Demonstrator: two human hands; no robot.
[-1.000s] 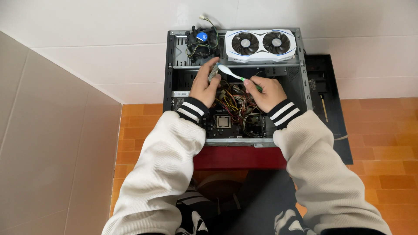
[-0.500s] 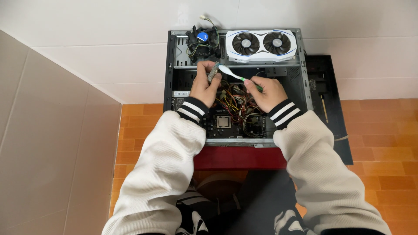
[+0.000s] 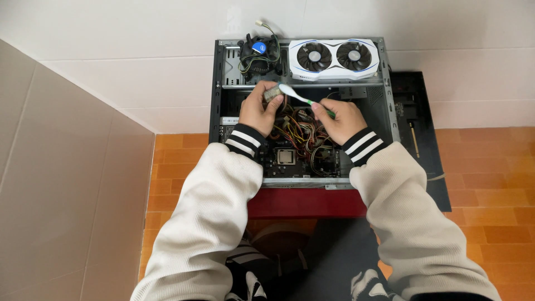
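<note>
Two hands meet over the open computer case [image 3: 223, 111]: the left hand [image 3: 257, 108] closes its fingers around a small connector block [image 3: 272, 93] at the cable bundle [image 3: 298, 131], and the right hand [image 3: 343, 118] pinches a green-and-white toothbrush [image 3: 304, 98], bristles touching the block. Short, light strokes with the block held steady would serve best. Compared with a second ago, little differs; both grips hold, the brush barely shifted.

Both arms reach forward, left hand [image 3: 257, 108] curled closed, right hand [image 3: 341, 119] pinched shut, knuckles up.
</note>
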